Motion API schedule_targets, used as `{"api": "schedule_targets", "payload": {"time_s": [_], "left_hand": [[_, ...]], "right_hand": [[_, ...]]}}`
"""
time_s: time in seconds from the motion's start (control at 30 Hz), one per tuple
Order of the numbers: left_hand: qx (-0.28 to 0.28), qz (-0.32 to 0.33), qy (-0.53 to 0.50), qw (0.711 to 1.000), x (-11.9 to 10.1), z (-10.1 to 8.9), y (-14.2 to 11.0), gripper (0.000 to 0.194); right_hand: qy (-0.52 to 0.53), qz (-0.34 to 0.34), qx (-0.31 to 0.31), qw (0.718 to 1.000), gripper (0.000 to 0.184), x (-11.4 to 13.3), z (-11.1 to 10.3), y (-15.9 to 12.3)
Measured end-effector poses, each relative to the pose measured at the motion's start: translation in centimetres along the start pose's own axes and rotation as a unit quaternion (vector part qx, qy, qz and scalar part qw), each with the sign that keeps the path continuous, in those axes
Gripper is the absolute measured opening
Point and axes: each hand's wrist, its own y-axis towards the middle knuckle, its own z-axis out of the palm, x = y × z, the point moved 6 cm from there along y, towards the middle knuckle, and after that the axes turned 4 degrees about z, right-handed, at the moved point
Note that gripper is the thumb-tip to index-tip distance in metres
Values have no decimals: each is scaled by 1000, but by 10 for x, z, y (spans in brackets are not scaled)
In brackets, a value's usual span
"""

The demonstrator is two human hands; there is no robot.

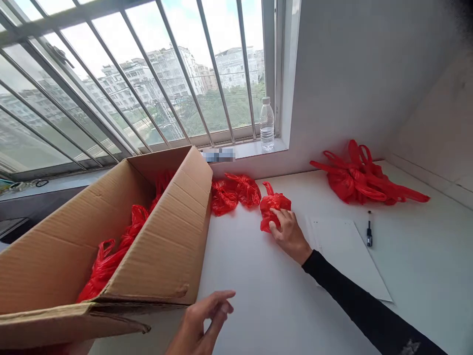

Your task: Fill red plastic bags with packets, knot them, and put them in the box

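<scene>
My right hand (287, 232), in a black sleeve, reaches across the white table (266, 296) and grips a small knotted red plastic bag (272, 206). Two more tied red bags (236, 192) lie just left of it, against the box. My left hand (201, 323) hovers low near the table's front, fingers loosely apart, holding nothing, right beside the corner of a big open cardboard box (162, 246). Inside the box lie several red bags (118, 246).
A loose heap of red bags (364, 180) lies at the back right. A white sheet of paper (347, 256) and a black marker (369, 232) lie right of my arm. A water bottle (266, 124) stands on the window sill.
</scene>
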Motion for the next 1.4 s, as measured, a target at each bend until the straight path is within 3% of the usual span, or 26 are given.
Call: {"api": "schedule_targets", "payload": {"time_s": [0.07, 0.17, 0.23, 0.3, 0.4, 0.47, 0.53, 0.6, 0.67, 0.73, 0.9, 1.03, 1.13, 1.2, 1.27, 1.33, 1.4], "left_hand": [[4, -15, -94, 995, 6, 38, 23, 56], [19, -18, -138, 990, 8, 91, 55, 66], [23, -15, -134, 991, 8, 115, 64, 65], [14, -5, -110, 994, 7, 127, 61, 61], [-31, 21, -47, 998, 2, 126, 37, 56], [-74, 35, 9, 997, -3, 123, 14, 51], [-98, 48, 72, 991, -7, 127, -6, 42], [-97, 57, 129, 985, -6, 137, -19, 29], [-85, 61, 167, 980, -2, 147, -24, 11], [-72, 59, 183, 979, 6, 149, -26, 14], [-35, 74, 162, 983, 16, 119, -45, 27], [-98, 81, 147, 981, 9, 93, -50, 27], [-136, 103, 147, 974, 2, 101, -31, 24], [-122, 120, 153, 973, 1, 116, -13, 43], [-89, 125, 152, 976, 2, 128, 4, 39], [-62, 122, 139, 981, 1, 128, 14, 26], [-47, 117, 115, 985, -9, 114, 15, 20]], "right_hand": [[5, -30, 44, 999, 45, 12, -8, -54], [39, -92, 141, 985, 49, 31, -20, -130], [89, -108, 191, 971, 53, 36, -32, -166], [135, -62, 200, 969, 48, 28, -46, -181], [149, 40, 119, 981, 34, 3, -64, -165], [120, 69, 45, 989, 35, -8, -71, -137], [87, 79, 14, 993, 41, -11, -66, -104], [63, 89, 12, 994, 44, -9, -54, -75], [51, 96, 36, 993, 34, -6, -40, -55], [59, 91, 69, 992, 23, -3, -29, -47], [116, 97, 42, 988, 33, -11, -41, -51], [172, 109, 17, 979, 41, -9, -52, -69], [215, 96, 23, 972, 42, 8, -55, -84], [233, 84, 34, 968, 42, 19, -58, -93], [248, 80, 41, 965, 41, 24, -61, -102], [267, 101, 24, 958, 40, 16, -64, -112], [279, 161, -17, 946, 47, -7, -61, -127]]}}
